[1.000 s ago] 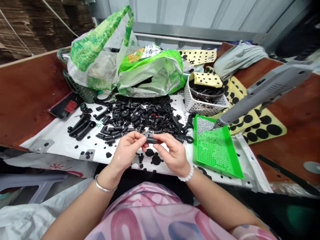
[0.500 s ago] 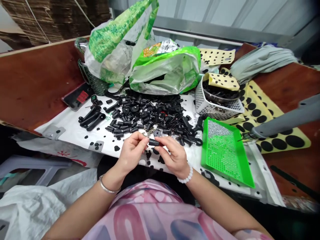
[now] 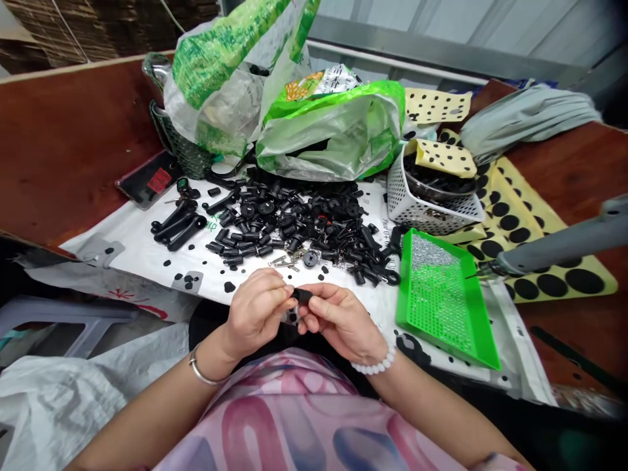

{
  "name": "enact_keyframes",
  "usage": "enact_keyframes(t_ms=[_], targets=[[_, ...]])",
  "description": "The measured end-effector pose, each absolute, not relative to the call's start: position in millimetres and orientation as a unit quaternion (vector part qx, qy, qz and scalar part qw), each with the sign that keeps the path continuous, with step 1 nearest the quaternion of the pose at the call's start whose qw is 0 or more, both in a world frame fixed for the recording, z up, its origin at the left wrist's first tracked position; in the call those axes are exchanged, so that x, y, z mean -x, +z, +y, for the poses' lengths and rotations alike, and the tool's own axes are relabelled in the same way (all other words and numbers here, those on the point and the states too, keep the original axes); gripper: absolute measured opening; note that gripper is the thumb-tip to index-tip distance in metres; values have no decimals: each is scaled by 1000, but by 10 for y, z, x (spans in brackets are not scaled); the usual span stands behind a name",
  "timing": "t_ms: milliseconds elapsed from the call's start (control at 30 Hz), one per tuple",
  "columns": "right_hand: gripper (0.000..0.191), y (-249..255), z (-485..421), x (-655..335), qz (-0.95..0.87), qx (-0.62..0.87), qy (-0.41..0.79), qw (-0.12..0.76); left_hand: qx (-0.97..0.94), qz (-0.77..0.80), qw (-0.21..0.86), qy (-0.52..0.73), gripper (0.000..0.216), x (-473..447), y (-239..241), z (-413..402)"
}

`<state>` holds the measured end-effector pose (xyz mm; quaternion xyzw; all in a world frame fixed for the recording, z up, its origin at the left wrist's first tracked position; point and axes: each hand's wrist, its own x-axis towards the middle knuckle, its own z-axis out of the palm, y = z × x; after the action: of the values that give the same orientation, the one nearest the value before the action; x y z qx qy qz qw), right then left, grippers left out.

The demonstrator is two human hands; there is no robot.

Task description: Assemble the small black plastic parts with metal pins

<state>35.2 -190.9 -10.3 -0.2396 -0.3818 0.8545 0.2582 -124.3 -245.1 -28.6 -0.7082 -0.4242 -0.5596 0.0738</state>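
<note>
The small black part (image 3: 303,296) is pinched between the fingertips of both hands, the left hand (image 3: 256,313) and right hand (image 3: 344,322) curled shut on it. They have drawn back from the pile of black parts (image 3: 294,222) toward the body, so handling of this one piece continues. The print on the green bag (image 3: 324,118) is unreadable.

Holding left hand (image 3: 258,313) and right hand (image 3: 344,322) together in front of the chest, angling both bare forearms inward from below, curling fingers into a tight pinching grip, bringing fingertips nearly together, turning both hands' backs upward
</note>
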Motion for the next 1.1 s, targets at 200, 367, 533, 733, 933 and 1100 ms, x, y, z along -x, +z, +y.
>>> enact_keyframes(t_ms=[200,367,533,733,933,1100], targets=[[20,-163,-1934,-402,-660,243,591,395,588,-517,-91,-616,4,1101,-335,-2551],[33,-189,-1831,-440,-849,111,285,431,417,-578,-359,-602,23,1053,-240,-2613],[37,-190,-1675,-447,-905,-3,163,394,336,-536,-524,-570,29,1116,-206,-2581],[23,-262,-1801,-375,-842,158,349,379,382,-582,-368,-617,23,1058,-264,-2582],[13,-435,-1999,-291,-595,312,668,319,447,-589,-298,-604,18,1066,-443,-2596],[16,-442,-2009,-209,-455,302,786,288,496,-587,-201,-607,10,1123,-575,-2623]])
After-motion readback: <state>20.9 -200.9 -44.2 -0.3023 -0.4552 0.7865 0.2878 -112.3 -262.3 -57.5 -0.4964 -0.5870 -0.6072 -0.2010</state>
